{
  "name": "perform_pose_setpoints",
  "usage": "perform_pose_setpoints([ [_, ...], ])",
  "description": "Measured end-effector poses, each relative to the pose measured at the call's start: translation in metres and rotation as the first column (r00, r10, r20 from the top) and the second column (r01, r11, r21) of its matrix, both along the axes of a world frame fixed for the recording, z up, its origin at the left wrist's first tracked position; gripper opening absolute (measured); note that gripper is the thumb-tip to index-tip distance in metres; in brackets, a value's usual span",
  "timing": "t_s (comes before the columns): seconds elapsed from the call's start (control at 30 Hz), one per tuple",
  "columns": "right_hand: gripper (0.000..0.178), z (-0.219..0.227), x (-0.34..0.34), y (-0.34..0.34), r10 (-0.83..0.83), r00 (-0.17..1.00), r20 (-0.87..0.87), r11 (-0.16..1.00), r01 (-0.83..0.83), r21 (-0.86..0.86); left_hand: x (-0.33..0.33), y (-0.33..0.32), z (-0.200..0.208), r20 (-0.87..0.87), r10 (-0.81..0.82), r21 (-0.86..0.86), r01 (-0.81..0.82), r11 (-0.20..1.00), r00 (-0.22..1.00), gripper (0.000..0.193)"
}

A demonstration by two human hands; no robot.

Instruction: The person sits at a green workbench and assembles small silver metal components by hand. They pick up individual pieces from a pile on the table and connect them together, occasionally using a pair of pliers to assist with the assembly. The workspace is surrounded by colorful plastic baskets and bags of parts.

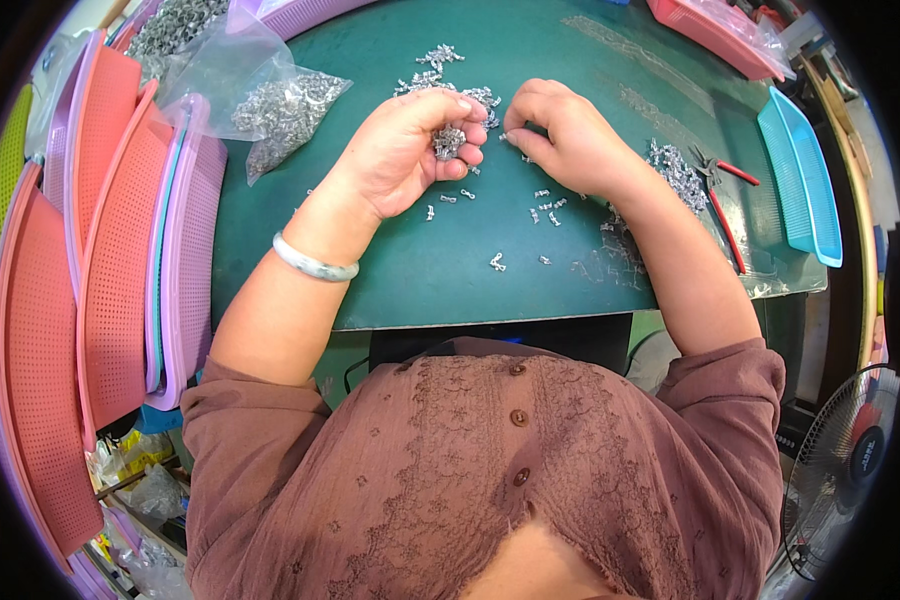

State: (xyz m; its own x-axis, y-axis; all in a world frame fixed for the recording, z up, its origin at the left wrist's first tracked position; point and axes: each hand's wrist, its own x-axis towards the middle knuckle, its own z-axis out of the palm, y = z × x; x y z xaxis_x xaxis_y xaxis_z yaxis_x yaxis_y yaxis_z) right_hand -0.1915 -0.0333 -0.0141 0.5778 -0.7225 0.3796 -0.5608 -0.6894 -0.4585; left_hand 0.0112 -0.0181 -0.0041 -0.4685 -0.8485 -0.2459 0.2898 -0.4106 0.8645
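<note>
My left hand (407,150) is turned palm up, its fingers curled round a clump of small silvery metal parts (449,142). Just to the right, my right hand (565,135) has thumb and forefinger pinched together, with a tiny metal part (503,137) at the fingertips. Beyond both hands a loose pile of the same metal parts (435,72) lies on the green tabletop (390,270). Several single pieces (547,206) are scattered nearer to me, among them a bent one (497,262).
A clear plastic bag of metal parts (290,112) sits at the left, beside stacked pink and purple baskets (125,270). Another pile of parts (676,178) and red-handled pliers (718,195) lie past my right forearm. A blue basket (798,180) stands at the right edge, a fan (850,460) below it.
</note>
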Motion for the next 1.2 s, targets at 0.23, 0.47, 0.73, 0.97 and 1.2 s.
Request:
perform_pose_setpoints([
  [0.23,0.009,0.011,0.008,0.009,0.099,0.976,0.194,0.986,-0.07,-0.153,-0.007,0.007,0.006,0.187,0.011,0.01,-0.013,1.0,0.982,0.017],
  [0.47,0.011,0.013,0.009,0.011,0.136,0.958,0.252,0.982,-0.096,-0.165,-0.002,0.005,0.003,0.093,-0.061,0.029,0.058,0.998,0.994,0.011],
  [0.73,0.02,-0.004,0.0,-0.002,-0.01,0.999,0.043,0.983,0.018,-0.181,-0.005,0.006,0.002,0.158,-0.013,-0.043,0.02,0.999,0.987,0.011],
  [0.97,0.015,0.0,-0.004,0.002,-0.004,0.999,-0.048,0.999,0.001,-0.051,-0.006,0.006,0.003,0.123,0.007,-0.018,-0.005,1.0,0.992,0.008],
  [1.2,0.009,0.002,-0.003,0.001,-0.033,0.998,-0.061,0.999,0.033,-0.008,0.004,-0.004,-0.004,-0.161,-0.026,0.011,0.028,1.0,0.987,0.016],
])
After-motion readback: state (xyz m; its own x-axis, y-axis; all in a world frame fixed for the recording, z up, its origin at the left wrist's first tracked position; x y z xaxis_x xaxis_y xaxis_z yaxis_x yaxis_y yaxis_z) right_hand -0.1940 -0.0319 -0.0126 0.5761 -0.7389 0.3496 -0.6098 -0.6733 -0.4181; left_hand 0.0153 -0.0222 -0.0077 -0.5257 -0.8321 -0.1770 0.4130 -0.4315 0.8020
